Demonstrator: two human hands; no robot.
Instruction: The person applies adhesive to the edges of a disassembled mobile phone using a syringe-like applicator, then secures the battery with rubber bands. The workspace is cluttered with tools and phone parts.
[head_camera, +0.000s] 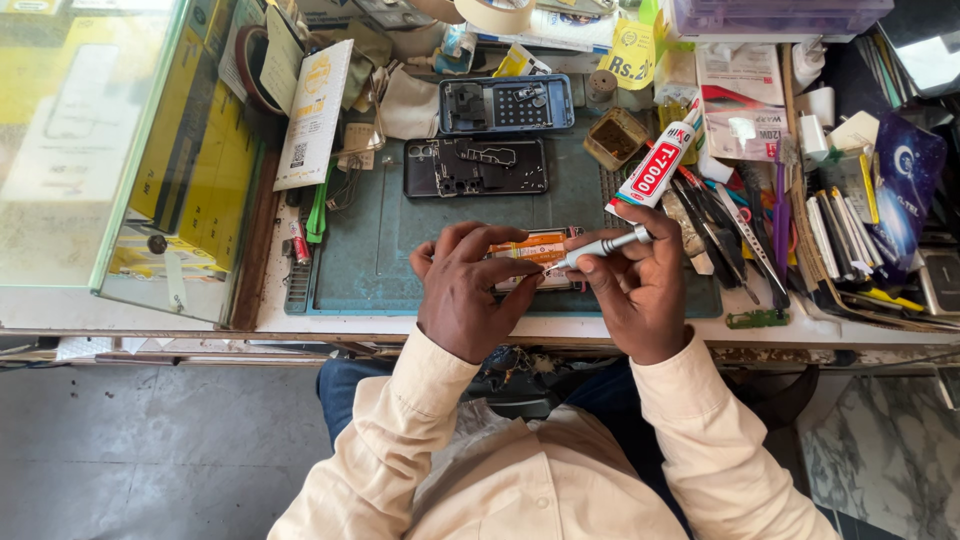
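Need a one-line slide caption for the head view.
Left hand steadies an opened phone while right hand applies a screwdriver.

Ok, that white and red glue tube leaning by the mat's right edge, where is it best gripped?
Probably the glue tube is best taken around its middle, coming from above and the left. It lies slanted, nozzle end low toward the right hand, and tools crowd its right side, so the left flank looks freer.

Teal work mat (370, 250), two opened phone shells (476, 166), white glue tube (655, 168), small brown tin (615, 138), glass case (90, 130)
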